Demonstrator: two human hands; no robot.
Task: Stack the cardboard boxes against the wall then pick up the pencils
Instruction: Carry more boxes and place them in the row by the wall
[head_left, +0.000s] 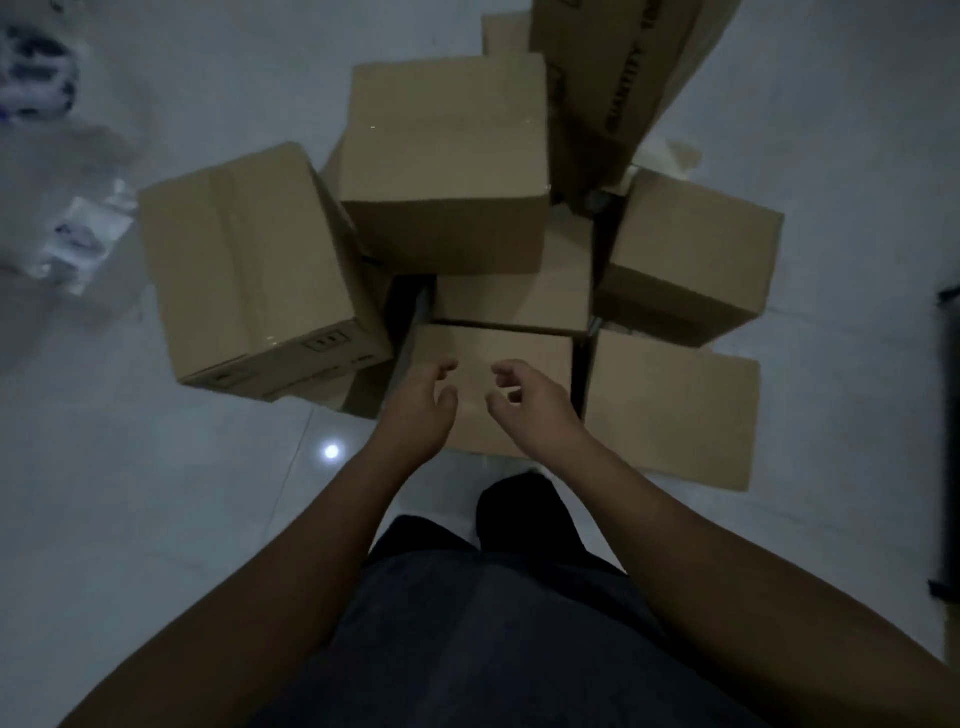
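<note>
Cluster of plain brown cardboard boxes (447, 156) standing close together on a pale glossy tiled floor (156, 493). The nearest small brown cardboard box (530, 348) lies directly in front of the person. Left hand (421, 410) and right hand (530, 405) are over its top, fingers loosely curled and grasping nothing; contact with the box cannot be told. A long printed brown carton (613, 67) leans behind the cluster. Blurred white packaging (83, 244) lies well apart at left.

Storeroom-like indoor room: cardboard boxes (447, 161) piled on tiled floor (156, 493).
</note>
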